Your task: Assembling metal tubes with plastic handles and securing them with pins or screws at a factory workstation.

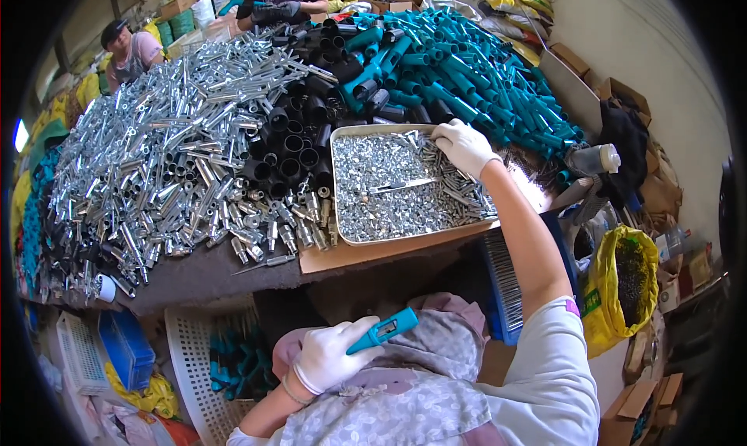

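left hand (327, 358) was in the lap, fingers clamped on a teal handle (383, 331). right hand (464, 146) reached into the metal tray (340, 183) of screws (389, 185), fingers curled, grip probably on some screws.

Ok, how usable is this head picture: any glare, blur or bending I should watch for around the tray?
Head view: daylight is even, with bright glare off the silver metal parts and the small screws in the tray; both hands are sharp, the right hand over the tray, the left hand holding a teal handle; straight edges bow toward the rim, and the corners are black.
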`<state>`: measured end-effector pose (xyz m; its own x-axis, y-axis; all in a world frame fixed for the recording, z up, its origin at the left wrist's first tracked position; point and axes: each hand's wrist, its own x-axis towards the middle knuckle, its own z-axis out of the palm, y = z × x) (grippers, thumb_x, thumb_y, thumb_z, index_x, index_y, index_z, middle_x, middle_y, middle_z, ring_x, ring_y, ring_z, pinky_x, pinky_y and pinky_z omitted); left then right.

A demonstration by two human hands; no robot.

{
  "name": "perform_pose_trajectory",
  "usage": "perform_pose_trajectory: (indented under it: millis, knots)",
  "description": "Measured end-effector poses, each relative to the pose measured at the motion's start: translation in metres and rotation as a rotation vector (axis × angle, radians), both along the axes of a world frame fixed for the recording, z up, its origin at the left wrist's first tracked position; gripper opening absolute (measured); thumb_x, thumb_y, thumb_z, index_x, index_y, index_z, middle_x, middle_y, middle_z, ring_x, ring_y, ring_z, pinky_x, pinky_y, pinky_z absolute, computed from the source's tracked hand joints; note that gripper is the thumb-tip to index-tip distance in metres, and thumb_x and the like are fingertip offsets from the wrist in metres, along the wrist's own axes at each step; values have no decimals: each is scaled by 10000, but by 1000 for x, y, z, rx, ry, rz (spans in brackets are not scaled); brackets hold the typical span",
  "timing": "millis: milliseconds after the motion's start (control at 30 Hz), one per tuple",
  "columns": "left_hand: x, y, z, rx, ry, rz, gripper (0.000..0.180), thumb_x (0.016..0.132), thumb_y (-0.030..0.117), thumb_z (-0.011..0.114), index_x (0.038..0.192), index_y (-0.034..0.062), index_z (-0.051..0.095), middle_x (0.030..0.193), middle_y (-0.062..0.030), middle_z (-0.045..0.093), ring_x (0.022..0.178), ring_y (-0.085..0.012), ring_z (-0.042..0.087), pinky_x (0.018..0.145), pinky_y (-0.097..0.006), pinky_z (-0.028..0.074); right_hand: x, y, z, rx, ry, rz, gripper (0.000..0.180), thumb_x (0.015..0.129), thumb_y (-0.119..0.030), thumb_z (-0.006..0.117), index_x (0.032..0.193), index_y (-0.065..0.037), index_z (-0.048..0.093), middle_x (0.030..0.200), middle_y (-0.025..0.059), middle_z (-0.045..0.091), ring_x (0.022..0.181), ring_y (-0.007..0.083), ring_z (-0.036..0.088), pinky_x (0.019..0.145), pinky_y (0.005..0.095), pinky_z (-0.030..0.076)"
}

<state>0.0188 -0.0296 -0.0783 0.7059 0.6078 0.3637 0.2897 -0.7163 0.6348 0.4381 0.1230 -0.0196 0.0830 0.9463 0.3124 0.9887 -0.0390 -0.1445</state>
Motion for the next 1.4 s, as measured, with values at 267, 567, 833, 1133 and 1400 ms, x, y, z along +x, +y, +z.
perform_pose_trajectory:
  millis: [267,567,833,1133,1400]
  knots:
    - [-2,-4,6,-75,29,-14,477,739,257,865,1158,84,715,839,-146,717,706,-332,711,628,-386,564,-16,-72,16,-32,241,146,138,877,-171,629,924,-83,724,944,127,719,951,338,679,850,416,531]
    - [-4,-4,10,-3,-26,2,474,739,264,864,1163,114,714,795,-110,695,651,-299,694,592,-384,560,-47,-108,32,337,375,151,87,866,-72,677,940,-37,706,930,139,693,881,302,681,788,365,527]
    - [-7,6,10,53,80,56,473,763,317,824,1172,113,702,783,-105,683,657,-297,687,585,-396,551,-168,-166,27,-7,374,682,50,774,-92,709,778,-93,659,913,67,682,882,307,646,808,424,515]
    - [-17,5,10,83,134,54,445,779,331,809,1155,125,690,747,-87,668,644,-269,690,568,-389,546,-192,-165,5,-79,507,771,88,803,-48,689,870,-72,638,1108,120,680,956,322,658,862,404,531]
    - [-24,13,18,64,222,70,399,776,331,792,1117,152,684,743,-78,661,650,-284,686,564,-405,541,-183,-178,-10,-181,794,563,68,847,-59,662,902,-28,635,1176,183,677,1041,318,673,921,380,533]
